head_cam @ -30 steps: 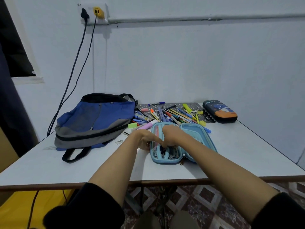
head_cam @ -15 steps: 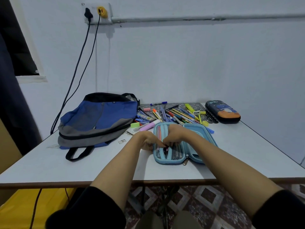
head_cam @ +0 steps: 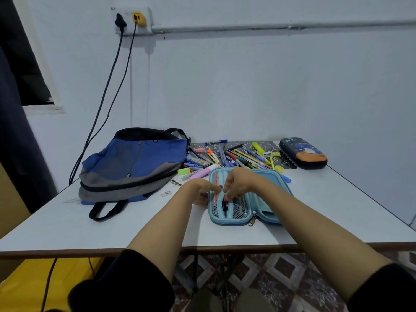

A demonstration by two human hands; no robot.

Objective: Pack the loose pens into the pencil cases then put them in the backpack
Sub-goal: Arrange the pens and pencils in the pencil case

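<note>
The light blue pencil case [head_cam: 245,199] lies open near the front edge of the white worktop [head_cam: 67,226], roughly at the middle of its width, its mesh pocket facing up with several pens tucked in and its zipper pull [head_cam: 252,221] hanging at the front rim. Both hands meet over the left half of the case. The right hand [head_cam: 240,182] reaches down from above with its fingers [head_cam: 227,194] drawn together in a pinch on something small and reddish at the top of the mesh pocket; what exactly is pinched is too small to tell. The left hand [head_cam: 199,190] rests at the left rim of the case, its fingers curled against the edge; whether they actually grip the rim cannot be told. Just behind the case, toward the back edge of the worktop, the loose pens [head_cam: 236,156] lie in a heap of many colours on a dark patterned mat [head_cam: 247,145], with a pink marker [head_cam: 201,173] and a green eraser [head_cam: 183,171] at the near left of the heap. A dark pencil case with an orange end [head_cam: 302,153] sits closed near the back right corner, just beside the mat. The blue and grey backpack [head_cam: 132,165] lies flat on the left part of the worktop, close to the heap, its black strap [head_cam: 105,209] looping toward the front edge. Two cables [head_cam: 108,91] run down the wall from a socket [head_cam: 132,19] above the backpack.
</note>
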